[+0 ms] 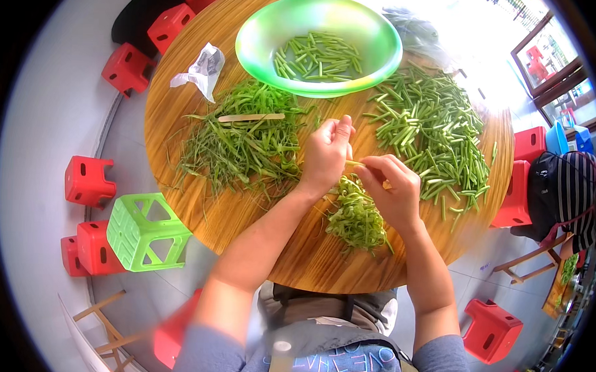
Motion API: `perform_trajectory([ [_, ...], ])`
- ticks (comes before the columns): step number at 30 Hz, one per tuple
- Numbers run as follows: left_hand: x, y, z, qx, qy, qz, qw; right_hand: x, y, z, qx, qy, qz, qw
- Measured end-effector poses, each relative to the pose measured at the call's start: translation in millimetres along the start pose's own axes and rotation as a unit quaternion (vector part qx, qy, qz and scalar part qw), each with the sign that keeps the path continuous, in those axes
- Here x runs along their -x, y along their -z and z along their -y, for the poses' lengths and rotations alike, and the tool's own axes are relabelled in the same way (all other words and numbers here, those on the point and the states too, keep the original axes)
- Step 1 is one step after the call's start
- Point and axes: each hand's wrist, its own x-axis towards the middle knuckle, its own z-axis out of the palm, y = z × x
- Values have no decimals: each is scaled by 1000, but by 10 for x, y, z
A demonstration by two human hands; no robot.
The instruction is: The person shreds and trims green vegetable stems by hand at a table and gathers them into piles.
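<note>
Over the middle of the round wooden table (257, 234), my left hand (328, 155) is curled with its thumb up, around one end of a pale green stem (354, 163). My right hand (391, 187) pinches the other end between thumb and fingertips. Just below lies a small heap of peeled stem strips (358, 217). A large heap of leafy green stalks (245, 149) is at the left, with a flat wooden stick (251, 118) on it. Cut green stem pieces (433, 131) are piled at the right. More cut pieces (322, 59) lie in a green plastic basin (391, 66) beyond my hands.
A crumpled white paper (203, 69) lies at the table's upper left, a clear plastic bag (416, 32) at the upper right. Red plastic stools (89, 181) and a green stool (144, 232) stand left; another red stool (492, 330) is lower right. Beside the table's right edge, a black bag (541, 194) rests.
</note>
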Motion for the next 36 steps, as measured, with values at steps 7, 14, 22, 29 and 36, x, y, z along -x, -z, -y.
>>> perform_trajectory([
  [7,-1,-7,-81,62,-65,-76,993,32,-7,14,-81,-61,60,993],
  [14,11,24,-54,49,-81,-36,995,30,53,17,-280,-205,125,929],
  [22,38,4,-86,38,-65,-46,996,26,60,36,-261,-193,125,938],
  [29,80,-75,-123,27,-78,-93,992,29,75,21,-258,-227,120,931],
  [36,61,-99,34,129,-5,-48,990,52,49,22,-240,-219,98,941],
])
